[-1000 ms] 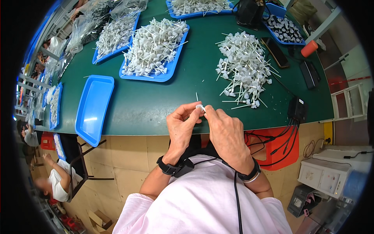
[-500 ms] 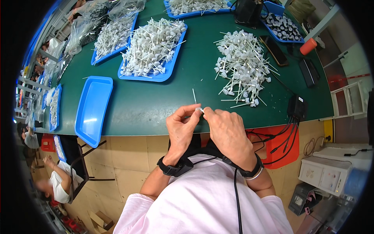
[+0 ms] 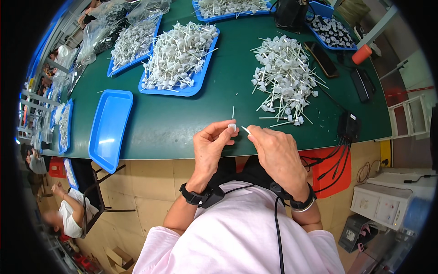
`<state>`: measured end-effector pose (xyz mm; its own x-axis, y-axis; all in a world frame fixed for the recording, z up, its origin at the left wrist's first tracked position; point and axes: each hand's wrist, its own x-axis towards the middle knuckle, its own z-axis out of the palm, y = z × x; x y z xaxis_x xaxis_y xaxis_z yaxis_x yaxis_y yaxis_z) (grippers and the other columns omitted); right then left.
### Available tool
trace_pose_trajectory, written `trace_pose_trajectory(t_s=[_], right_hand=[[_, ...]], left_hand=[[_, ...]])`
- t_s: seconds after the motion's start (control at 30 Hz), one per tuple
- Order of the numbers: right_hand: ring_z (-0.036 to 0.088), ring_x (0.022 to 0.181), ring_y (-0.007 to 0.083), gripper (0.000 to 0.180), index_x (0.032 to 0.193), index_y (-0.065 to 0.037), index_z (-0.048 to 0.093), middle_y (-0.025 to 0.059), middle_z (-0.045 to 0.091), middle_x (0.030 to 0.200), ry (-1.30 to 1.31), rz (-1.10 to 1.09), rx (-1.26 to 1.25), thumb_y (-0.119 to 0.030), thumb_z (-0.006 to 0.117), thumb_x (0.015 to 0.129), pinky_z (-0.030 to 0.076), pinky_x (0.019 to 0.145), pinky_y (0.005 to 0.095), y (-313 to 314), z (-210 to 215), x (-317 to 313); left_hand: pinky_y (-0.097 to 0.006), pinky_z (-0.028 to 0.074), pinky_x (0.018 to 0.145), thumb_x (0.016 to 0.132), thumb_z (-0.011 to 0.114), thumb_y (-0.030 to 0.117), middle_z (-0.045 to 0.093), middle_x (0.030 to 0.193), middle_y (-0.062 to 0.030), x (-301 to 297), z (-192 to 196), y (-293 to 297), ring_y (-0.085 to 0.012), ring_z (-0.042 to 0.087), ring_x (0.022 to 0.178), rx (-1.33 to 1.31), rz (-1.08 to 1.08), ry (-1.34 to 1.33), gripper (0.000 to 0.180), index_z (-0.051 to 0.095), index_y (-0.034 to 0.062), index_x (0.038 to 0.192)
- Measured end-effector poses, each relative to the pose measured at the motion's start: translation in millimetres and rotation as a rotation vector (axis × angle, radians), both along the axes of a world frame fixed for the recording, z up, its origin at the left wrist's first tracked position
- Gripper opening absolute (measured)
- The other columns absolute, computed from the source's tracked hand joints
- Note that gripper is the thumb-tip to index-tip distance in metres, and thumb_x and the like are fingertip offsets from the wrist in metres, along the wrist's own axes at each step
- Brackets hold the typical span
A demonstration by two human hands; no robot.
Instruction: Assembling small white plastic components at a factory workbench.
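Near the table's front edge, my left hand (image 3: 209,148) is closed in a pinch around a small white plastic cap with a thin stem (image 3: 232,127); the stem sticks up past the fingertips. To its right, my right hand (image 3: 279,153) grips a slim white pointed piece (image 3: 246,130) between thumb and forefinger, its tip toward the cap. A small gap separates the two pieces. Beyond my right hand lies a loose pile of similar white stemmed caps (image 3: 285,75) on the green table (image 3: 182,121).
A blue tray (image 3: 197,86) heaped with stemmed caps stands beyond my left hand, and another blue tray (image 3: 109,125) overhangs the front edge. On the right are a phone (image 3: 321,59), an orange cylinder (image 3: 362,54) and a black box with cables (image 3: 348,125). A person (image 3: 73,208) sits far left.
My right hand has moved right, away from my left, with the white pointed piece. The cap in my left hand now shows more fully, and its stem has shifted slightly right.
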<state>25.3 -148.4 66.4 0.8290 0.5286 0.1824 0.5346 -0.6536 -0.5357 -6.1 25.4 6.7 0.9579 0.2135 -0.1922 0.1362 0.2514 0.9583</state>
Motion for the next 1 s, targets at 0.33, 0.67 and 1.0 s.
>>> trace_pose_trajectory(t_s=[0.33,0.67,1.0], right_hand=[[0.066,0.063,0.0341,0.012,0.101,-0.001,0.06,0.0145,0.064,0.072,-0.021,-0.01,0.004,-0.012,0.059,0.095,0.051,0.054,0.0431,10,-5,-4],[0.069,0.061,0.0333,0.019,0.106,0.0,0.06,0.0154,0.066,0.079,-0.03,-0.087,-0.129,-0.006,0.062,0.088,0.055,0.054,0.041,22,-8,-9],[0.07,0.064,0.0322,0.012,0.095,0.003,0.061,0.0172,0.067,0.074,-0.004,-0.032,-0.182,-0.004,0.062,0.085,0.056,0.056,0.0383,27,-5,-5]], left_hand=[[-0.026,0.056,0.072,0.093,0.07,0.01,0.073,0.094,-0.0083,1,-6,2,-0.0138,0.07,0.088,-0.024,0.018,-0.018,0.019,0.071,-0.0006,0.108],[-0.025,0.057,0.071,0.092,0.071,0.009,0.073,0.095,-0.0068,0,0,-9,-0.012,0.069,0.087,0.122,0.082,-0.084,0.02,0.072,0.0001,0.11],[-0.026,0.057,0.07,0.088,0.069,0.0,0.073,0.092,-0.0096,-5,-8,-13,-0.012,0.068,0.079,0.526,0.184,-0.274,0.021,0.073,0.0016,0.108]])
